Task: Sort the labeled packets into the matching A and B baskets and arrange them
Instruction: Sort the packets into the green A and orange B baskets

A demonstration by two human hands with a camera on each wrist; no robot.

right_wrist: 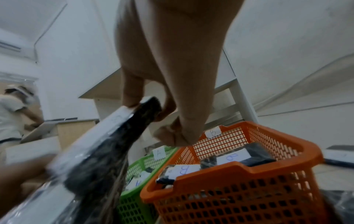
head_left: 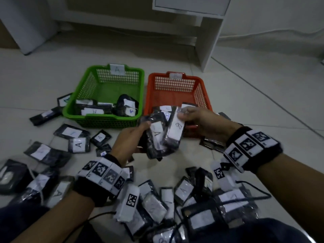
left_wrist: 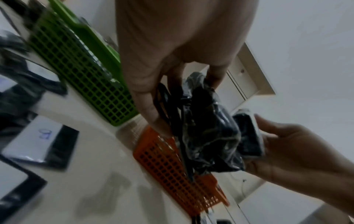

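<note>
Just in front of the orange basket, the right hand pinches the B packet lengthwise toward it, while the left hand grips the A packet.

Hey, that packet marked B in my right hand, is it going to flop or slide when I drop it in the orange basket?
Probably floppy: the B packet hangs crumpled below the right hand, which pinches only its top. Its clear wrap looks glossy, so it may slip. It seems light, and should lie flat in the orange basket, not roll.
</note>
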